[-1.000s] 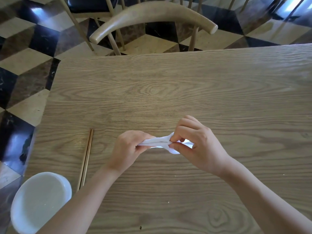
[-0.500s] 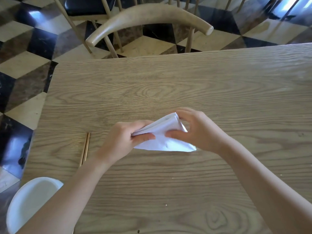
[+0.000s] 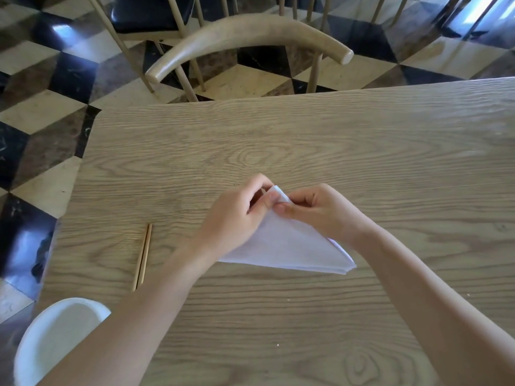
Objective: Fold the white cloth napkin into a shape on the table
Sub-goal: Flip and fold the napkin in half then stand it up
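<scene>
We see one white cloth napkin [image 3: 284, 246] lying on the wooden desk [image 3: 306, 146], folded into a triangle with its point away from us. Its left corner is hidden under the left hand [image 3: 237, 218] and wrist, and part of its right edge sits behind the right hand [image 3: 320, 210]. Both hands meet at the top point: each grip is closed on the napkin's tip, thumbs pressing on top, though we cannot make out the fingers curled underneath. How many layers the fold has we cannot tell, beyond a few stacked edges at the right corner.

Two chopsticks [image 3: 142, 256] lie side by side to the left, apart from the napkin. One white bowl [image 3: 53, 341] is cut off by the lower left frame edge. One wooden chair [image 3: 245, 37] stands beyond the desk, a second partly out of view behind it.
</scene>
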{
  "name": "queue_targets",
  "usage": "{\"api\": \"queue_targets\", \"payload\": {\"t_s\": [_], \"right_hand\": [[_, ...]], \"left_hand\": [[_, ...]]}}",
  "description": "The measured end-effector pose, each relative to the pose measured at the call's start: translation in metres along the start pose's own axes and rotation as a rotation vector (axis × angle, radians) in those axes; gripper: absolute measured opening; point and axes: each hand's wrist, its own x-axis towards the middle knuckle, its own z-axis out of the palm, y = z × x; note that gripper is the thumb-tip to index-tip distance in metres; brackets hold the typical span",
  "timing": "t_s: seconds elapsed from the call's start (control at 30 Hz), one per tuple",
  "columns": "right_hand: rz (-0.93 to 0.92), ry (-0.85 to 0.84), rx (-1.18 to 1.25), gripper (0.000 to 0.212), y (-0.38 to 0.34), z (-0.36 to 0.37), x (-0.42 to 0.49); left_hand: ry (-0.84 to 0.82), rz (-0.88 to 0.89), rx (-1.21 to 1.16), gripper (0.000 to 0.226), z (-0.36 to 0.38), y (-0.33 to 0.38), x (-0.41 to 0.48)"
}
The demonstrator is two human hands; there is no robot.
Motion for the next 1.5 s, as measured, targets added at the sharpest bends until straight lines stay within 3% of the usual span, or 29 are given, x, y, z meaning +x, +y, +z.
{"api": "queue_targets", "payload": {"t_s": [0.13, 0.23, 0.37, 0.43, 0.5, 0.57, 0.6, 0.67, 0.77, 0.9, 1.33, 1.5], "right_hand": [[0.028, -0.083, -0.181, 0.04, 0.005, -0.004, -0.002], [0.086, -0.148, -0.115, 0.03, 0.012, -0.009, -0.012], [0.05, -0.036, -0.084, 0.032, 0.015, -0.015, -0.015], [0.044, -0.025, -0.06, 0.032, 0.016, -0.019, -0.015], [0.028, -0.023, -0.02, 0.033, 0.017, -0.022, -0.016], [-0.008, -0.041, -0.01, 0.03, 0.018, -0.023, -0.017], [-0.018, -0.056, -0.013, 0.028, 0.019, -0.024, -0.017], [0.001, -0.061, -0.004, 0.024, 0.023, -0.03, -0.018], [0.033, -0.053, 0.03, 0.02, 0.026, -0.047, -0.022], [0.075, -0.17, 0.031, 0.013, 0.024, -0.06, -0.025], [0.06, -0.259, -0.03, 0.01, 0.001, -0.045, -0.021], [0.012, -0.236, -0.109, 0.01, -0.03, -0.02, -0.015]], "left_hand": [[0.14, -0.032, -0.018, 0.017, 0.003, 0.001, 0.0], [0.219, -0.146, -0.078, 0.02, 0.001, -0.003, 0.0], [0.247, -0.338, -0.389, 0.021, 0.005, 0.002, 0.001], [0.072, -0.52, -0.728, 0.021, 0.0, 0.001, -0.002], [-0.318, -0.625, -0.969, 0.042, -0.008, -0.003, -0.011], [-0.634, -0.602, -1.085, 0.053, -0.011, -0.004, -0.022], [-0.688, -0.605, -1.111, 0.054, -0.011, -0.006, -0.026], [-0.629, -0.633, -1.12, 0.053, -0.012, -0.016, -0.03], [-0.632, -0.61, -1.193, 0.039, -0.015, -0.028, -0.035], [-0.685, -0.594, -1.142, 0.041, -0.019, -0.022, -0.043], [-0.175, -0.4, -0.592, 0.007, -0.056, -0.008, -0.082], [0.12, -0.348, -0.269, 0.016, -0.061, -0.006, -0.122]]}}
